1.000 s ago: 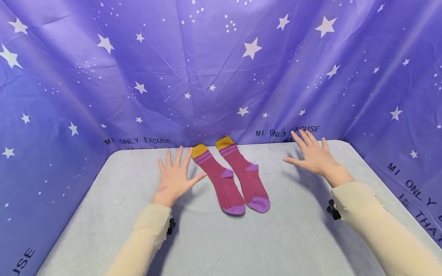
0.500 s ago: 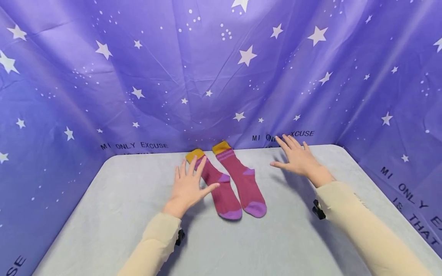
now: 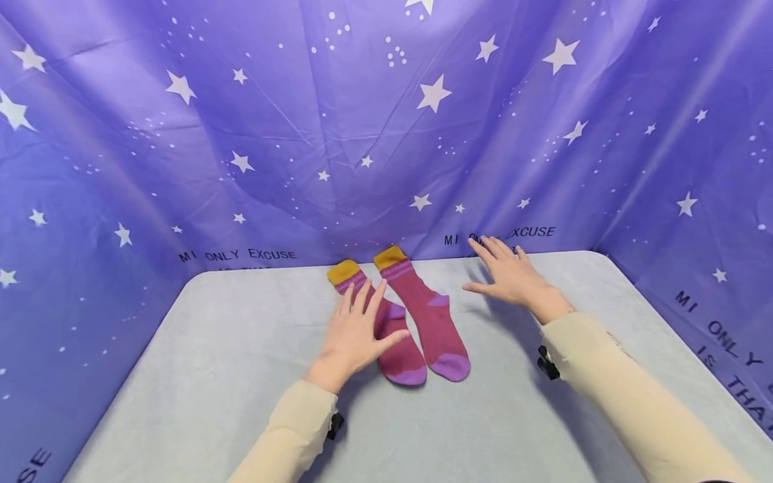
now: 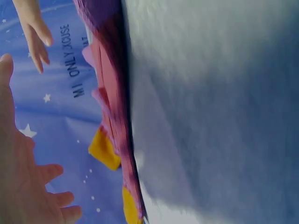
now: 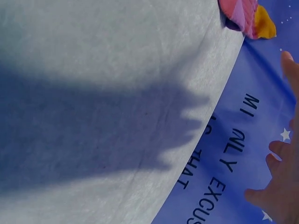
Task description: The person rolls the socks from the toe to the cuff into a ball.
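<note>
Two maroon socks with mustard cuffs and purple heels and toes lie side by side, cuffs toward the back edge. Over the left sock (image 3: 406, 359) hovers my left hand (image 3: 356, 335), fingers spread, hiding part of its leg. The left wrist view shows that hand (image 4: 28, 172) raised above the table surface, with a sock's mustard cuff (image 4: 105, 148) beyond it. To the right of the right sock (image 3: 431, 322), my right hand (image 3: 510, 278) is held up with fingers spread and holds nothing. Its shadow falls on the table in the right wrist view, away from the sock cuff (image 5: 264, 23).
A grey cloth-covered table (image 3: 199, 376) with rounded back corners carries the socks. Purple star-printed curtain (image 3: 290, 134) hangs close behind and along both sides. Dark bands sit at both wrists, below the cream sleeves (image 3: 628, 382).
My left hand has moved right, from beside the left sock to over it. The right hand has shifted left toward the socks. Both socks lie as before; the head view has tilted slightly.
</note>
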{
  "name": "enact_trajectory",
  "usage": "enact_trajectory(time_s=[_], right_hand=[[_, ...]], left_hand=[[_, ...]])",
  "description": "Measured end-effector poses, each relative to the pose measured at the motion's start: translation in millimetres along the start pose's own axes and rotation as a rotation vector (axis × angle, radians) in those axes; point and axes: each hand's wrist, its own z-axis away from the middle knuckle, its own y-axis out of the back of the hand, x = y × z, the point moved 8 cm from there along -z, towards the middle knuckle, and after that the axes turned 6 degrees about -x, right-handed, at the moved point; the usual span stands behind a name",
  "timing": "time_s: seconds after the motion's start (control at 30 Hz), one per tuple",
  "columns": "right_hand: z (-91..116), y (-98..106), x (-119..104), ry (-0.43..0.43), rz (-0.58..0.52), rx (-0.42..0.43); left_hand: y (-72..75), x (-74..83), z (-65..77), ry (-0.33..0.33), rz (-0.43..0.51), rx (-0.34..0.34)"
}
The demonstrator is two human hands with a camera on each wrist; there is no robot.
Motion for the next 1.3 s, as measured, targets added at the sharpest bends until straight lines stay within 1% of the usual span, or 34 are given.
enact_trajectory(time_s=[0.2, 0.37, 0.5, 0.7, 0.8, 0.9, 1.1, 1.3], right_hand=[[-7.9, 2.4, -12.0, 0.029, -0.001, 0.003], [-11.0, 2.7, -17.0, 0.04, 0.017, 0.009], [-14.5, 1.8, -23.7, 0.066, 0.018, 0.011], [-19.9, -0.5, -35.0, 0.093, 0.001, -0.003], [-22.4, -3.3, -39.0, 0.101, -0.001, -0.008], [-24.5, -6.4, -42.6, 0.112, -0.006, -0.01], [-28.5, -11.3, -50.6, 0.141, -0.031, -0.024], [-34.5, -16.2, -55.6, 0.159, -0.097, -0.047]], left_hand=[[-0.4, 10.6, 3.0, 0.002, 0.05, -0.01], [-7.1, 23.7, 2.7, -0.015, 0.07, -0.034], [-11.9, 30.2, 2.5, -0.007, 0.104, -0.042], [-14.0, 36.7, 4.4, -0.004, 0.167, -0.022], [-15.5, 39.3, 6.4, -0.002, 0.225, -0.014], [-17.5, 41.5, 8.4, 0.007, 0.304, -0.015], [-25.9, 43.9, 9.4, 0.041, 0.434, -0.017], [-31.4, 46.5, 10.4, 0.072, 0.564, -0.005]])
